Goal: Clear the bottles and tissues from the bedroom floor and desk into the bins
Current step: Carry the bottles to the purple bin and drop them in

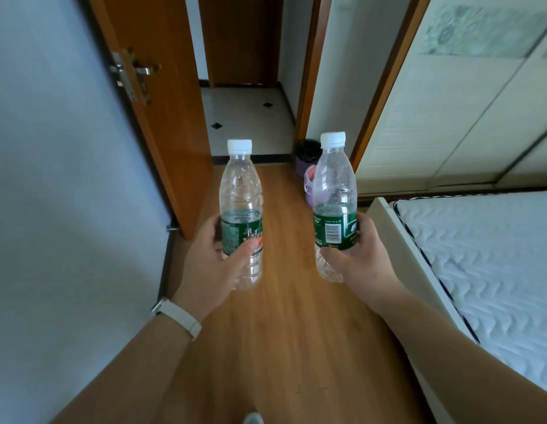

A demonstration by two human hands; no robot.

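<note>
Bed (480, 255) right, door (149, 117) left, bin (306, 152) ahead.

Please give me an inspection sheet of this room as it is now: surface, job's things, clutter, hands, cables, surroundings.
Surface: wooden floor, light brown planks.
Job's things: left bottle and right bottle, both clear, white-capped, green-labelled, held upright; purple bin with black liner beside the doorframe.
Clutter: pinkish bag near the bin, partly hidden behind the right bottle.
Hands: left hand grips the left bottle; right hand grips the right bottle.
Cables: nothing seen.
Surroundings: open door, mattress, wardrobe.
</note>
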